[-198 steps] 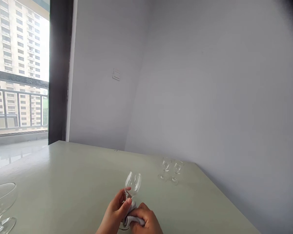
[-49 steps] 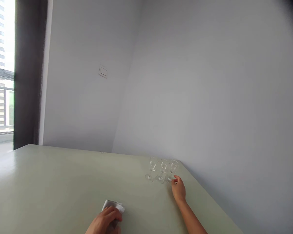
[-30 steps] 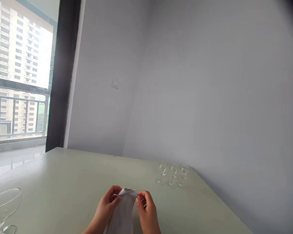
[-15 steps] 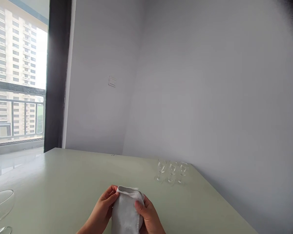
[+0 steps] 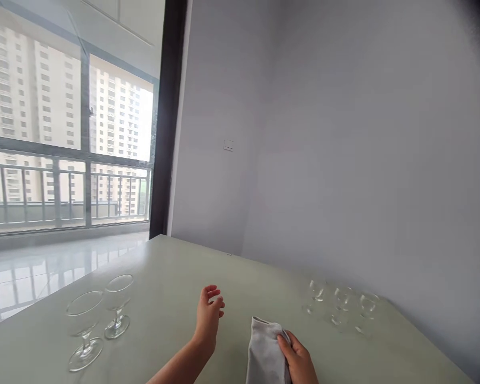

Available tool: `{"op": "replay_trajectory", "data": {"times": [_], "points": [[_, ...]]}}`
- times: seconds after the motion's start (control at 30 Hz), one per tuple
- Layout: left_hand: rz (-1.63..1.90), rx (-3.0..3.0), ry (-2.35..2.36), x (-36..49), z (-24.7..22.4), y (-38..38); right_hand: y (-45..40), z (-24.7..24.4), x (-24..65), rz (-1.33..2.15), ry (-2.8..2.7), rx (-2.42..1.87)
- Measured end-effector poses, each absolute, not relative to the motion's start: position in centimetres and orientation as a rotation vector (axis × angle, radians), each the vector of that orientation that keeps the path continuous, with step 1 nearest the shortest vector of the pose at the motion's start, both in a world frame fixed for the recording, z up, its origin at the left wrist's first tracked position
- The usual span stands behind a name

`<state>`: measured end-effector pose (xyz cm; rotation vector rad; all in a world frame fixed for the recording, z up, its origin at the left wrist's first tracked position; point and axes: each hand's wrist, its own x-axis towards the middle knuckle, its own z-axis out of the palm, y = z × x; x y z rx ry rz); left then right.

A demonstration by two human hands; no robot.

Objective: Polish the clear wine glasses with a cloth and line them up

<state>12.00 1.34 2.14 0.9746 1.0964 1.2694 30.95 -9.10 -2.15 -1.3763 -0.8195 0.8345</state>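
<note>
Right now, the right hand [image 5: 298, 358] is holding a soft gray cloth [image 5: 267, 349]. The thumb lies on the front of the cloth, and the other fingers go behind it. That hand is on the cloth's 3 o'clock side. The cloth hangs over the near part of the table [image 5: 192, 266], and its top edge is a bit open. Its bottom goes out of view.

The left hand [image 5: 210, 311] has nothing in it — its grip is let go, and its fingers curl just a little. It is over the table, apart from the cloth. From this hand, the cloth is at 4 o'clock.

Two clear glasses are at 9 o'clock from the left hand. The front glass [image 5: 85, 333] and the back glass [image 5: 118, 310] both stand up on round feet, close to the table's left edge. Their tops are wide and round.

Three more clear glasses stand in a row at 3 o'clock from the left hand, near the wall [image 5: 344, 160]. They are the first glass [image 5: 317, 292], the middle glass [image 5: 341, 301] and the end glass [image 5: 368, 306]. They look a bit blurry, but all three are upright.

A light switch [image 5: 228, 145] is on the wall at 12 o'clock. The big window [image 5: 86, 133] is at about 10 to 11 o'clock — tall buildings show through it.
</note>
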Motion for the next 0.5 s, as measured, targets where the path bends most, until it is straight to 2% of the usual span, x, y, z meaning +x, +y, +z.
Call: {"op": "replay_trajectory", "data": {"times": [0.2, 0.37, 0.5], "points": [[1.365, 0.741, 1.229, 6.5, 2.1, -0.6, -8.9, -3.3, 32.0, 0.842, -0.882, -1.464], [1.689, 0.694, 1.322, -0.9, 0.2, -3.3, -8.6, -3.6, 32.0, 0.814, -0.967, -1.466], [1.591, 0.619, 1.496, -4.2, -0.1, -2.6, -8.6, -3.6, 32.0, 0.824, -0.977, -1.477]]}}
